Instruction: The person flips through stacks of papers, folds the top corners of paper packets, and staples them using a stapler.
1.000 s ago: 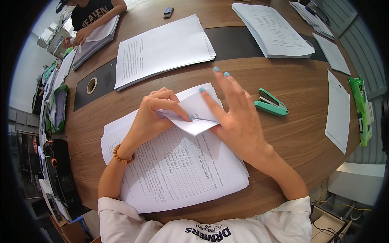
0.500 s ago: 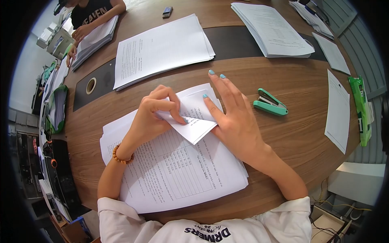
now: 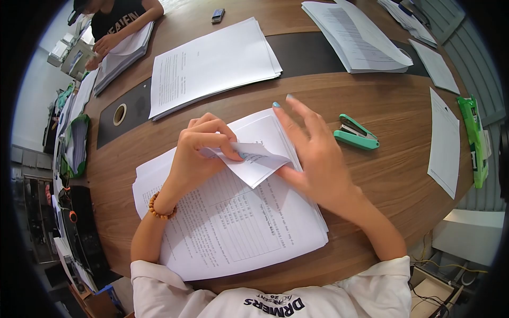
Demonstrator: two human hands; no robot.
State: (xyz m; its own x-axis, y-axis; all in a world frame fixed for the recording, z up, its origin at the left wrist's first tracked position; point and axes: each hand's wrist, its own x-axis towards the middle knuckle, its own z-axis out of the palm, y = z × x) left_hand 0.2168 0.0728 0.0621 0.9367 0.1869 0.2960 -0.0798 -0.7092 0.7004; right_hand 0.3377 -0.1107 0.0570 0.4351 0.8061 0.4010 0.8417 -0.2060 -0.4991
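Note:
A stack of printed paper sheets lies in front of me on the table. My left hand pinches the turned-back corner of a sheet between thumb and fingers. That corner is lifted and folded over toward me, above the stack. Beside it, my right hand is slightly blurred, its fingers spread and pointing away from me. The right thumb's tip is hidden by the folded paper. A green stapler sits on the table just right of my right hand.
Across the table lie a large paper stack and another stack with its top sheet curling up. A tape roll is at the left, a green packet at the right edge. Far left, a person handles papers.
My right thumb has dropped from the top of the sheet to the folded corner's edge. The far right stack's top sheet has lifted. My left hand keeps its pinch.

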